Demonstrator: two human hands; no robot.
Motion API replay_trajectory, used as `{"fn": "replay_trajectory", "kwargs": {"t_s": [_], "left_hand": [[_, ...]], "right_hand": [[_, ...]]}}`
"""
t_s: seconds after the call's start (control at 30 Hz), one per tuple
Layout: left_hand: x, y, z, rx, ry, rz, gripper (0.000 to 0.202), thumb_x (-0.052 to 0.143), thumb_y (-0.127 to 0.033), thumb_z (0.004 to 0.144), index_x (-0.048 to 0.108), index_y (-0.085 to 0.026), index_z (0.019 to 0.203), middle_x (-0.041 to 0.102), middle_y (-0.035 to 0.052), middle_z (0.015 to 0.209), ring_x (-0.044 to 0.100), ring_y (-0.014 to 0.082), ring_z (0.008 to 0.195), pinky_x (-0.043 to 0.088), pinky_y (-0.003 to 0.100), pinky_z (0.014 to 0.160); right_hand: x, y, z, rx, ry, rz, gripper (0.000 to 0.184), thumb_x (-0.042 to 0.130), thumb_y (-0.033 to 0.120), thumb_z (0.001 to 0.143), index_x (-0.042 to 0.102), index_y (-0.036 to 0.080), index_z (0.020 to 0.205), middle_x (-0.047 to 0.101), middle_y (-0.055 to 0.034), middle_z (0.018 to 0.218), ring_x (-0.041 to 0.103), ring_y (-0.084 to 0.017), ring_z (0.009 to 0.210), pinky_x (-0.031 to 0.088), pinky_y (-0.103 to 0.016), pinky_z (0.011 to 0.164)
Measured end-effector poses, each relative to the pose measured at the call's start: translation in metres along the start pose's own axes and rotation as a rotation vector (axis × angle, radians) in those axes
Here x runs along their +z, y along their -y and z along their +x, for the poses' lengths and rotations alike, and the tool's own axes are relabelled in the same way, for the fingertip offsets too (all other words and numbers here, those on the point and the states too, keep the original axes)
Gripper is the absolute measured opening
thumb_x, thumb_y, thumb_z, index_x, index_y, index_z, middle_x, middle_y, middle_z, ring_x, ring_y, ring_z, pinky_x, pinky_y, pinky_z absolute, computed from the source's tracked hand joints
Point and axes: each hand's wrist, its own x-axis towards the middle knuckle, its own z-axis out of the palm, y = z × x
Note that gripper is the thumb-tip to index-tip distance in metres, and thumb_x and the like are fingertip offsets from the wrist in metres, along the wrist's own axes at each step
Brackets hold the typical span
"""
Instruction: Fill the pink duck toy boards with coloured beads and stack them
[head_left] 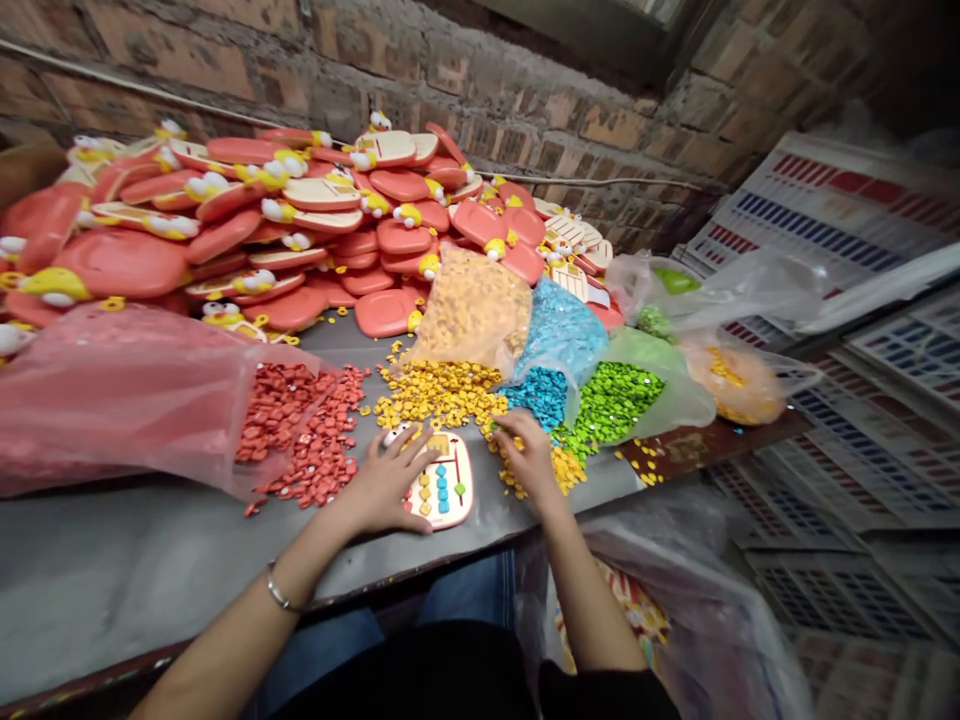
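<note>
Red pieces [324,440] spill from a translucent bag [150,400] — left grip [381,488] spread on a board [453,512], right grip [532,458] — cannot tell.

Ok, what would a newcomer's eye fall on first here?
Probably the heap of red-and-cream plastic boards along the brick wall. Next, the small red pieces, yellow pieces, blue pieces and green pieces spilling from translucent plastic bags across the grey tabletop. Then the rounded cream board partly under the left hand, near the front edge.

Your cream, red-rimmed board [455,513] lies flat, face up, bearing yellow, blue and green pieces [442,483]; right of the board, you have loose yellow pieces [568,468] heaped.
</note>
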Motion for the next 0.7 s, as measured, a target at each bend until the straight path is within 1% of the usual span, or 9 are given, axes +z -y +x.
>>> {"fn": "replay_trajectory", "kwargs": {"t_s": [0.1,0.17,0.23,0.3,0.37,0.47,0.53,0.63,0.7], "left_hand": [[0.001,0.001,0.000,0.006,-0.003,0.003,0.104,0.071,-0.074,0.060,0.035,-0.029,0.147,0.016,0.0078,0.160,0.010,0.0366,0.146,0.004,0.059,0.113],[0.001,0.001,0.000,0.012,-0.003,0.005,0.104,0.071,-0.073,0.059,0.036,-0.029,0.146,0.018,0.0075,0.160,0.009,0.0361,0.146,0.003,0.059,0.113],[0.001,0.000,0.000,0.014,-0.006,0.004,0.104,0.071,-0.073,0.060,0.034,-0.029,0.147,0.017,0.0078,0.160,0.009,0.0363,0.146,0.002,0.060,0.113],[0.000,-0.001,0.000,0.013,-0.013,-0.001,0.105,0.071,-0.072,0.061,0.032,-0.029,0.148,0.014,0.0080,0.160,0.010,0.0369,0.146,0.002,0.060,0.113],[0.000,-0.002,-0.001,0.012,-0.018,-0.007,0.105,0.070,-0.072,0.062,0.030,-0.029,0.149,0.013,0.0080,0.160,0.010,0.0372,0.146,0.003,0.060,0.113],[0.000,-0.002,-0.001,0.011,-0.021,-0.013,0.103,0.070,-0.072,0.062,0.032,-0.029,0.148,0.015,0.0086,0.160,0.010,0.0371,0.146,0.003,0.059,0.113],[0.000,-0.002,-0.001,0.015,-0.029,-0.017,0.103,0.070,-0.071,0.062,0.033,-0.028,0.148,0.016,0.0089,0.160,0.010,0.0368,0.146,0.002,0.059,0.113],[0.001,-0.002,-0.001,0.018,-0.033,-0.022,0.103,0.070,-0.072,0.063,0.032,-0.028,0.148,0.015,0.0090,0.160,0.011,0.0365,0.146,0.002,0.058,0.113],[0.001,-0.002,-0.001,0.015,-0.028,-0.021,0.102,0.069,-0.072,0.063,0.033,-0.028,0.148,0.014,0.0089,0.160,0.011,0.0364,0.146,0.001,0.058,0.113]], "right_hand": [[0.029,0.016,0.010,-0.077,0.203,-0.009,0.020,0.053,0.020,0.093,0.070,0.021,0.104,0.067,-0.0080,0.096,0.062,-0.020,0.091,0.051,-0.036,0.082],[0.039,0.017,0.014,-0.105,0.288,-0.050,0.021,0.053,0.019,0.093,0.070,0.020,0.105,0.066,-0.0084,0.095,0.060,-0.021,0.090,0.051,-0.036,0.081],[0.042,0.015,0.015,-0.117,0.337,-0.064,0.021,0.053,0.018,0.093,0.070,0.020,0.105,0.066,-0.0082,0.094,0.059,-0.021,0.089,0.050,-0.036,0.081],[0.042,0.012,0.015,-0.110,0.349,-0.061,0.021,0.053,0.018,0.094,0.071,0.019,0.104,0.065,-0.0077,0.092,0.058,-0.020,0.087,0.050,-0.035,0.079],[0.042,0.009,0.013,-0.106,0.333,-0.079,0.019,0.054,0.018,0.093,0.071,0.019,0.102,0.063,-0.0077,0.091,0.058,-0.020,0.087,0.050,-0.034,0.078],[0.044,0.008,0.011,-0.129,0.322,-0.123,0.018,0.055,0.019,0.092,0.071,0.021,0.100,0.062,-0.0081,0.091,0.056,-0.021,0.087,0.049,-0.035,0.078],[0.044,0.007,0.009,-0.134,0.322,-0.112,0.016,0.055,0.018,0.091,0.070,0.021,0.098,0.062,-0.0077,0.091,0.056,-0.021,0.087,0.048,-0.035,0.078],[0.045,0.007,0.010,-0.112,0.273,-0.092,0.012,0.055,0.016,0.090,0.066,0.020,0.091,0.060,-0.0072,0.089,0.055,-0.022,0.088,0.047,-0.035,0.078],[0.045,0.007,0.013,-0.106,0.248,-0.090,0.012,0.054,0.013,0.088,0.064,0.020,0.088,0.060,-0.0073,0.089,0.054,-0.022,0.088,0.047,-0.034,0.078]]}}
